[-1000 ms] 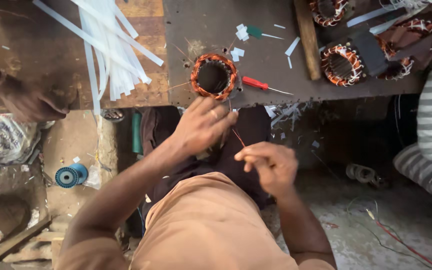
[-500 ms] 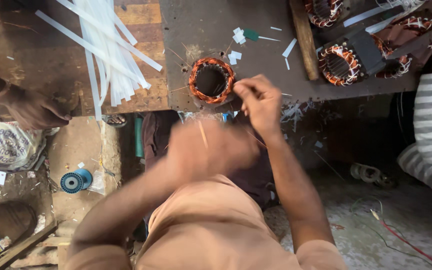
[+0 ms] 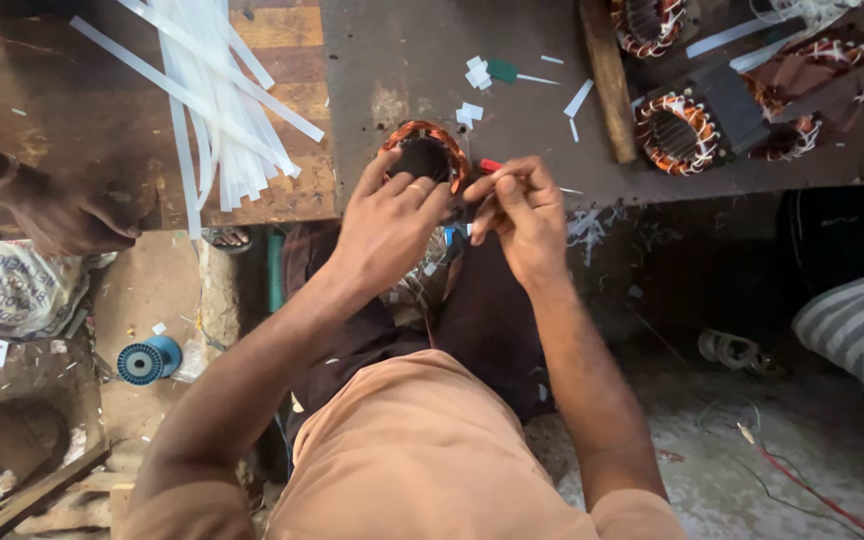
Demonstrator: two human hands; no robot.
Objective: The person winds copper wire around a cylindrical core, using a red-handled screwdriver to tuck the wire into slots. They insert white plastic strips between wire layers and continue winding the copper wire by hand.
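Note:
A round motor stator with copper windings [image 3: 425, 150] lies at the near edge of the dark workbench [image 3: 392, 70]. My left hand [image 3: 384, 228] rests against the stator's near rim, fingers curled on it. My right hand [image 3: 518, 210] is beside it on the right, fingertips pinched together on something thin, probably a wire, at the stator's edge. A red-handled screwdriver [image 3: 493, 166] lies partly hidden behind my right fingers.
A bundle of white plastic strips [image 3: 214, 95] lies on the wooden board at left. Another person's hand [image 3: 72, 215] grips that board's edge. More wound stators [image 3: 674, 130] and a wooden bar [image 3: 607, 80] sit at right. A blue wire spool [image 3: 147, 360] lies on the floor.
Both hands have come up from my lap to the stator. The right reached it first; the left has now joined it at the rim.

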